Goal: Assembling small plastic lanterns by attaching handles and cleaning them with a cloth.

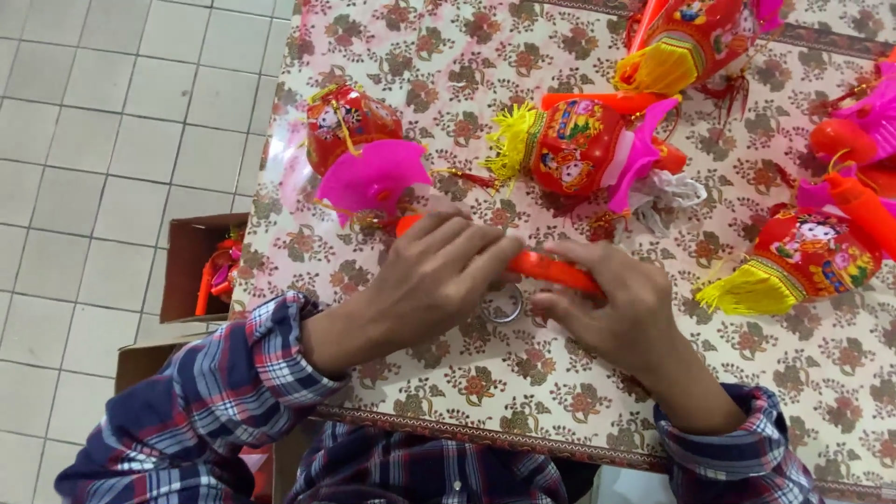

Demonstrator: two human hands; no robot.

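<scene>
An orange plastic stick (pixel 551 269) lies across the middle of the flowered tablecloth, and both my hands grip it. My left hand (pixel 425 280) covers its left half, with only the stick's orange tip showing past the fingers. My right hand (pixel 611 308) pinches the right end between thumb and fingers. A small metal ring (pixel 504 304) rests on the cloth just below the stick, between my hands. A red lantern with a pink paper fan (pixel 359 149) sits beyond my left hand.
Several red lanterns with yellow tassels and pink paper lie on the table (pixel 523 392): one at centre back (pixel 574 145), one at top right (pixel 691 37), one at right (pixel 807 257). An open cardboard box (pixel 191 271) with orange sticks stands on the tiled floor at left.
</scene>
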